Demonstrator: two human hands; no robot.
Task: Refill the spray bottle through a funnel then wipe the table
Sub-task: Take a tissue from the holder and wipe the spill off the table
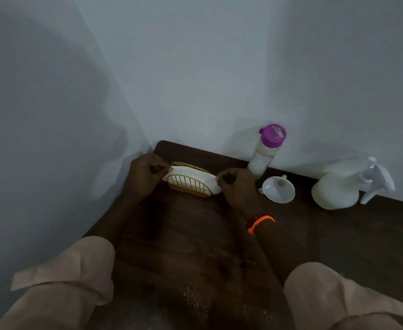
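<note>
A white tissue [191, 174] sits in a gold wire holder [191, 185] near the far left corner of the dark wooden table [219, 246]. My left hand [145, 175] pinches the tissue's left end and my right hand [236, 184] pinches its right end. A white funnel [278, 188] lies on the table to the right of my right hand. Behind it, against the wall, stands a clear bottle with a purple cap [266, 152]. The white spray bottle [343, 188] stands further right with its trigger head pointing right.
White walls meet in a corner just behind the holder. The table's left edge runs close to the left wall. Small pale specks [195, 298] dot the table surface near me. Beads and an orange band circle my right wrist [260, 222].
</note>
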